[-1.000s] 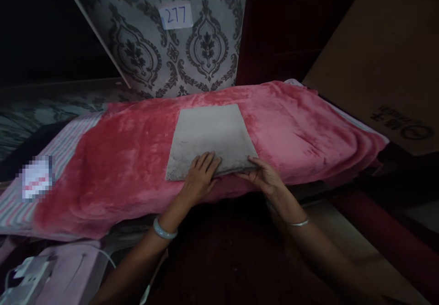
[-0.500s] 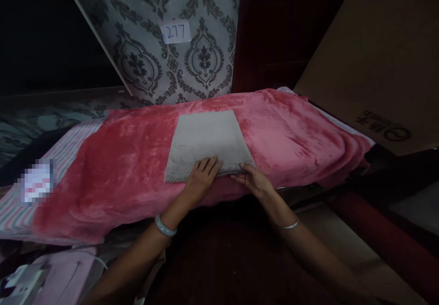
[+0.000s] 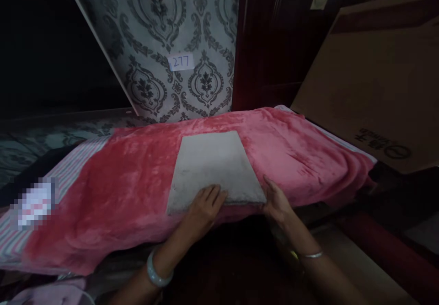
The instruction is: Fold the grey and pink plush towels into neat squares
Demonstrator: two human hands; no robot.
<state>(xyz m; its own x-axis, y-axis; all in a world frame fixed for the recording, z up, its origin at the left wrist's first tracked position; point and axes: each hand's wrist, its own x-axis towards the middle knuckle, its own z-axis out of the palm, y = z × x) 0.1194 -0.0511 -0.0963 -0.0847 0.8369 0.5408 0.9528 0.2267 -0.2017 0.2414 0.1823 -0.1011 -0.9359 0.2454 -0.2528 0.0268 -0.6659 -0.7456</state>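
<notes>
- Currently, a flat, four-sided grey fuzzy cloth (image 3: 212, 163), apparently folded, lies midway along the red-pink plush blanket (image 3: 126, 177), close to the blanket's near edge.
- The left hand (image 3: 206, 206) rests palm-down on the cloth, fingers extended, gripping nothing.
- The right hand (image 3: 277, 202) is at the cloth's near right corner; whether it pinches, I cannot tell.
- Likely light, soft, floppy, hardly fragile; best held by both near corners, layers together.

Cloth (image 3: 212, 165) on blanket (image 3: 126, 172), label (image 3: 181, 61) on the wall (image 3: 206, 85) behind, box (image 3: 363, 85) apparently just beyond the right end.
</notes>
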